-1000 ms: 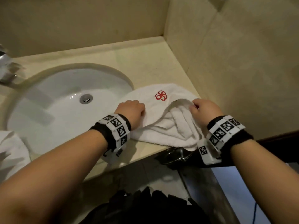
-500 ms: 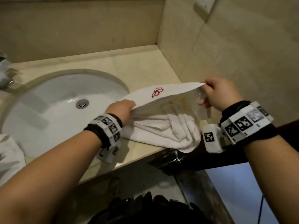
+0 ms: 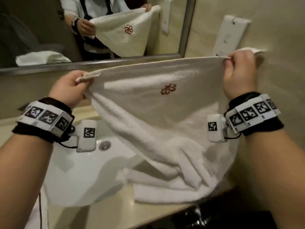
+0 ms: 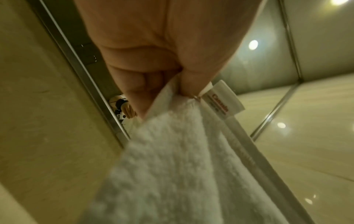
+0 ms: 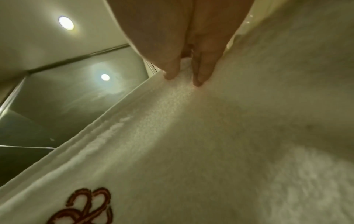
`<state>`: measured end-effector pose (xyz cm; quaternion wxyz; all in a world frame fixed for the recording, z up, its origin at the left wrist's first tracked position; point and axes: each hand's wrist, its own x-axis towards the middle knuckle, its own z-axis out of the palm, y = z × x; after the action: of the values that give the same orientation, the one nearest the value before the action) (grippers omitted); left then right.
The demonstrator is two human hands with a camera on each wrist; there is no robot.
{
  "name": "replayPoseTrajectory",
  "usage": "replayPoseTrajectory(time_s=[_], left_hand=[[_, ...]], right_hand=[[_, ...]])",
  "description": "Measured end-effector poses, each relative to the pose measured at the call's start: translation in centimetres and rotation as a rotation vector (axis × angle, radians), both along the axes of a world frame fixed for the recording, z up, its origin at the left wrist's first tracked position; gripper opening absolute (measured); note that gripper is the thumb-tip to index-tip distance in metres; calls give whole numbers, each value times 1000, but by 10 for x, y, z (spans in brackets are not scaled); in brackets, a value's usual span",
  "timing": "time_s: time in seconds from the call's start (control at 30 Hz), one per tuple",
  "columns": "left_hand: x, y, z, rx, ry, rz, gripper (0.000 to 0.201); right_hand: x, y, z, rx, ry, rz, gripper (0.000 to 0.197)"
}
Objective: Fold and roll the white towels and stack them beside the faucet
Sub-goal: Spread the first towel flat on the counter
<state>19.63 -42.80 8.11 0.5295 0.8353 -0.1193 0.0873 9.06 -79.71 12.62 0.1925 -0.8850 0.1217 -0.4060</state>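
A white towel (image 3: 156, 116) with a red embroidered flower logo (image 3: 168, 89) hangs stretched between my two hands above the counter. My left hand (image 3: 77, 85) pinches its upper left corner, where a small label (image 4: 223, 97) sticks out beside the thumb. My right hand (image 3: 234, 70) pinches the upper right corner, fingertips (image 5: 199, 80) pressed into the terry cloth (image 5: 210, 144). The towel's lower part lies bunched in folds on the counter (image 3: 115, 210) to the right of the sink. The faucet is out of view.
The white sink basin (image 3: 79, 172) with its drain (image 3: 104, 144) lies below my left wrist. A mirror (image 3: 49, 30) runs along the back wall and reflects another white towel (image 3: 41, 57). A white wall fixture (image 3: 231, 35) hangs on the right wall.
Both hands have lifted the towel's top edge well up off the counter and pulled it taut. The view has tilted up, bringing the mirror into sight.
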Motion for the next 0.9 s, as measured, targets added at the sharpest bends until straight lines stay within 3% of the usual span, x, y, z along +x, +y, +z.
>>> replayPoseTrajectory(time_s=[0.07,0.13,0.4,0.57,0.7,0.77,0.9], left_hand=[[24,-3,9,-57,40,18,25],[54,-7,-6,-61,119,57,14],[174,-24,-158,133,473,204,17],[206,-30,-216,221,616,236,35],[200,-30,-221,410,588,266,40],[188,-30,-208,409,546,253,40],[128,-32,-172,398,367,146,32]], right_hand=[[39,-1,6,-1,-25,-20,27],[78,-2,-5,27,12,-5,28],[212,-19,-156,122,553,11,23],[253,-25,-214,186,703,-15,25],[253,-21,-224,243,794,23,43],[240,-19,-215,217,778,59,49],[186,2,-180,28,818,244,26]])
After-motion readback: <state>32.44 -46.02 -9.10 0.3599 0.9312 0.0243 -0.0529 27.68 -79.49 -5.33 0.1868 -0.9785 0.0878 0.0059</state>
